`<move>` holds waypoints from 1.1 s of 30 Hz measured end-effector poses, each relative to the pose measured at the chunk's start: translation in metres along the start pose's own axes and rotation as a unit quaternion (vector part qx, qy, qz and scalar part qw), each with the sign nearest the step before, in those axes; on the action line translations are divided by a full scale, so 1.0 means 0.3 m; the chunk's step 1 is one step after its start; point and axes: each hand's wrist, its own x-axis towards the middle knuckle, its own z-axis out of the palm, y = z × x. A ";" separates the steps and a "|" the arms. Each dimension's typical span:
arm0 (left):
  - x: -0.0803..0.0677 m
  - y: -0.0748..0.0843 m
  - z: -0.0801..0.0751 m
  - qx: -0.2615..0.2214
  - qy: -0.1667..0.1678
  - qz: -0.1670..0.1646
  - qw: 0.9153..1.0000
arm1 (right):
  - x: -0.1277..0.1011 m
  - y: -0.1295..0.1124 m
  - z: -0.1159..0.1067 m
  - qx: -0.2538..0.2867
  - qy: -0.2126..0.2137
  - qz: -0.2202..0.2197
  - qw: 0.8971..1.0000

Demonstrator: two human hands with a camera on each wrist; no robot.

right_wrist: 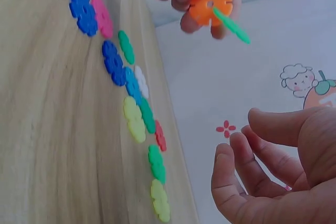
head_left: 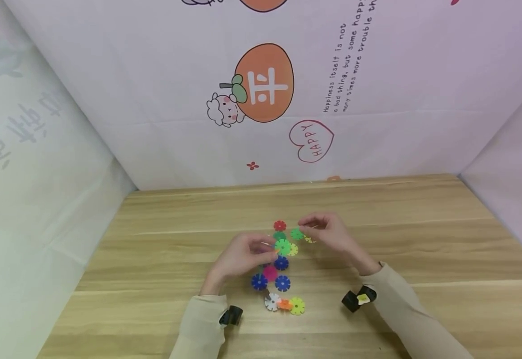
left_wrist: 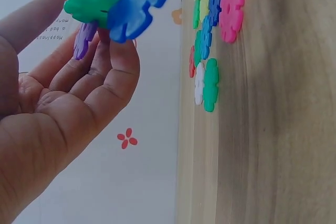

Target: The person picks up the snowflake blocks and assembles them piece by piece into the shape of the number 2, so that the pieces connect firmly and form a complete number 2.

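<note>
- Sleeved forearms, each with a small black wrist camera, lay nearest the viewer, reaching away over a pale wooden surface [head_left: 153, 259].
- Left hand [head_left: 243, 255] was curled round a small cluster of joined discs [head_left: 282, 246]; its wrist view showed green, blue and purple flower-shaped discs slotted together and pinched at the fingertips [left_wrist: 113, 51].
- Right hand [head_left: 328, 233] was held just right of that cluster, fingers loosely bent. Its wrist view showed the palm and fingers [right_wrist: 247, 156] holding nothing, though the head view left it unclear whether the fingertips touched a green disc [head_left: 297, 234].
- Loose discs lay flat on the surface between and nearer than the hands: a red disc [head_left: 279, 225] farthest off, a pink disc [head_left: 270, 272] and two blue discs [head_left: 282, 283] in the middle, then a white disc [head_left: 271, 301], an orange disc [head_left: 284, 304] and a yellow-green disc [head_left: 297, 305] nearest.
- Judging by their look, the discs were thin, stiff plastic, very light and smooth, with notches cut round the rim.
- A flat-lying disc would likely be fiddly to lift; a fingertip pinch at the rim, between notches, seemed the best hold.
- The joined cluster probably held only by friction in the slots, so gripping near a joint would likely keep it together better than holding one outer petal.
- A printed backdrop with an orange fruit, a small sheep [head_left: 222, 109] and a heart marked HAPPY [head_left: 311, 140] stood at the far edge.
</note>
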 end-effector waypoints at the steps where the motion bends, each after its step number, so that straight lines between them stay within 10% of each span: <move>1: 0.000 -0.001 0.000 0.000 0.000 0.000 1.000 | 0.004 0.004 -0.003 -0.005 0.003 0.003 1.000; 23: -0.004 0.001 -0.011 -0.002 -0.009 -0.002 1.000 | 0.079 0.113 -0.061 -0.025 -0.003 0.100 0.995; 33: -0.003 -0.003 -0.010 -0.003 -0.009 -0.003 1.000 | 0.074 0.114 -0.056 -0.167 -0.013 0.057 0.984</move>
